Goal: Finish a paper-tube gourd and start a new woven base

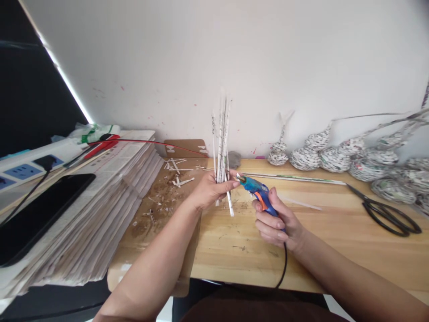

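Observation:
My left hand (214,188) is closed around a bundle of thin rolled newspaper sticks (221,138) that stand roughly upright above the table. One stick's lower end pokes out below the fingers, slanting down to the right. My right hand (276,221) grips a blue glue gun (256,188) with an orange trigger. Its nozzle points left and comes close to the left fingertips and the sticks; whether it touches them I cannot tell. A black cord (284,268) drops from the gun's handle.
A tall newspaper stack (134,197) at left carries a phone (47,214) and a power strip (30,167). Paper scraps (182,181) litter a brown board (144,237). Black scissors (385,212) lie at right, before several woven paper gourds (308,156). A long paper stick (295,178) lies behind the gun.

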